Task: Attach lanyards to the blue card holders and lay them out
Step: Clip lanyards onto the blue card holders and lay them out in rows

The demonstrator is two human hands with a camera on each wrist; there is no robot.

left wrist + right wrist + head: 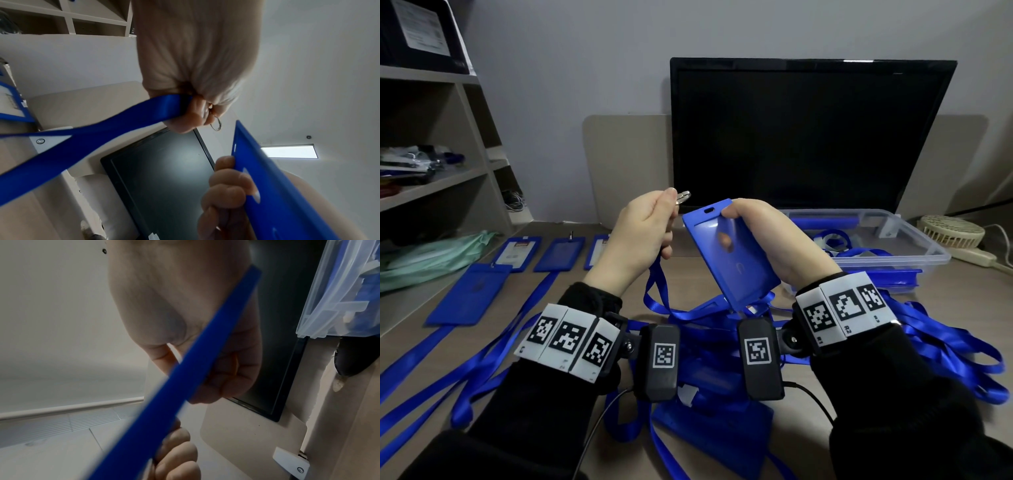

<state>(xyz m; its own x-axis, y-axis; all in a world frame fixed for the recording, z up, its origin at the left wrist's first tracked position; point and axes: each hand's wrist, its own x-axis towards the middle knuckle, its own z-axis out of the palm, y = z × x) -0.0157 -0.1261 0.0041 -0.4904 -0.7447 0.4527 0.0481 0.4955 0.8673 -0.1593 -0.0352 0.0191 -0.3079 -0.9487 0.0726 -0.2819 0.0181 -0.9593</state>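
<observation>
My right hand (736,219) holds a blue card holder (729,253) upright above the table, thumb near its top slot (709,209). In the right wrist view the card holder (185,378) is seen edge-on across my palm. Just left of the slot, my left hand (671,202) pinches the metal ring (684,197) of a blue lanyard (657,291), whose strap hangs down to the table. In the left wrist view the ring (216,125) sticks out of my fingertips a short way from the holder's top corner (238,129), not touching it.
Several card holders with lanyards (469,294) lie in a row at the left. Loose lanyards (945,342) and more holders (715,428) are piled at the front. A clear plastic box (914,253), a monitor (808,137), a small fan (952,229) and shelves (431,137) surround them.
</observation>
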